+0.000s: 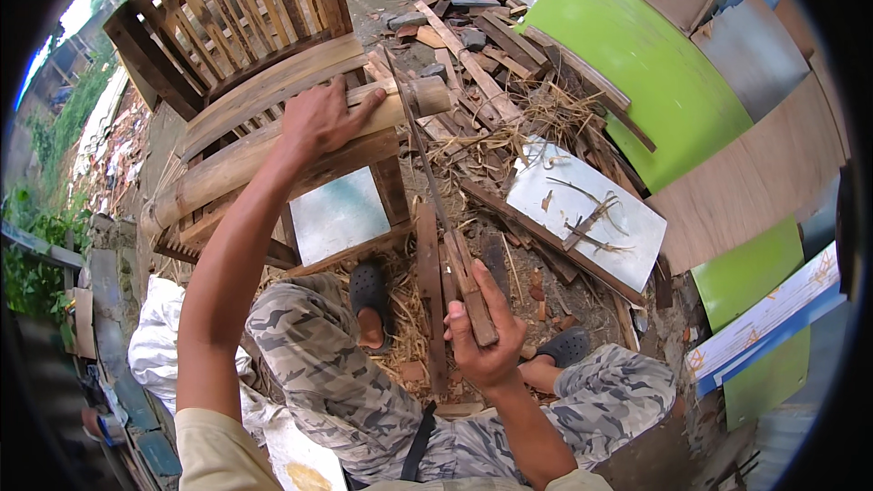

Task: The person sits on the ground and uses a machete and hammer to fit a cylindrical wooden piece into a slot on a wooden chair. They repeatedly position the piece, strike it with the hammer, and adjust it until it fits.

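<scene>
I see tan bamboo pole (273, 141), brown wooden chair (241, 14), grey-green camouflage trousers (364, 391), bright green panel (655, 73), white board (591, 209), dark grey sandals (368, 286).

Left hand (320, 118) reaches far forward, palm down, arm straight — right hand (484, 341) fisted, close in.

Bamboo pole (273, 150) lies across the chair (264, 82), scrap wood (491, 73) behind
</scene>
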A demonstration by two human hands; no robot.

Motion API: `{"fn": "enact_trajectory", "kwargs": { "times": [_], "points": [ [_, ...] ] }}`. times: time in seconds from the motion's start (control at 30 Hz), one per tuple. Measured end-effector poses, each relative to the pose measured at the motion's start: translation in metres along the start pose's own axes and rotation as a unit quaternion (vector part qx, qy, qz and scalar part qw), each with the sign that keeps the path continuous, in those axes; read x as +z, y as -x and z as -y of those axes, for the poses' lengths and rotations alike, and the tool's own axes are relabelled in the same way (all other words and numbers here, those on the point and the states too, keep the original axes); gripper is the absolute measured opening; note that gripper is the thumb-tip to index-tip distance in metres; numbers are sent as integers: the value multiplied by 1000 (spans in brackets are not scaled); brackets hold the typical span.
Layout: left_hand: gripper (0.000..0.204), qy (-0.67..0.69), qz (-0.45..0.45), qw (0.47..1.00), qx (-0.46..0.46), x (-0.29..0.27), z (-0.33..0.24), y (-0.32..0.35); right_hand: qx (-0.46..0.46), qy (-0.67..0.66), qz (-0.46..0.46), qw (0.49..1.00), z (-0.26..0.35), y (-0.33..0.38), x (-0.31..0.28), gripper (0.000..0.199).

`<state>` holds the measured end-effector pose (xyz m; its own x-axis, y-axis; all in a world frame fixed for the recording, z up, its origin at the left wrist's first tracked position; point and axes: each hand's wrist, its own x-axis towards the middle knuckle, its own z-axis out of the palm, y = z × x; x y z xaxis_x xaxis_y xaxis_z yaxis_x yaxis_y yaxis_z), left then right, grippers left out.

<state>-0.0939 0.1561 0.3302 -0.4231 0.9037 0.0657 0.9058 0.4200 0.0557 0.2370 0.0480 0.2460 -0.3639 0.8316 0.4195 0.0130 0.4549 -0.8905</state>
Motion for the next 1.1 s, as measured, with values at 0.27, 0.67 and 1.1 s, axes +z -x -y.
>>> {"fn": "enact_trajectory", "kwargs": {
  "times": [0.27, 0.67, 1.1],
  "points": [
    [86, 6, -17, 999, 31, -1, -6, 3, 15, 0, -7, 1000, -17, -60, 27, 50],
    [81, 1, -66, 997, 26, 16, 10, -1, 66, -12, -11, 998, -14, -34, 19, 52],
    [71, 21, -79, 997, -5, 7, 6, -3, 38, -5, -32, 999, -27, 0, 19, 56]
  ]
}}
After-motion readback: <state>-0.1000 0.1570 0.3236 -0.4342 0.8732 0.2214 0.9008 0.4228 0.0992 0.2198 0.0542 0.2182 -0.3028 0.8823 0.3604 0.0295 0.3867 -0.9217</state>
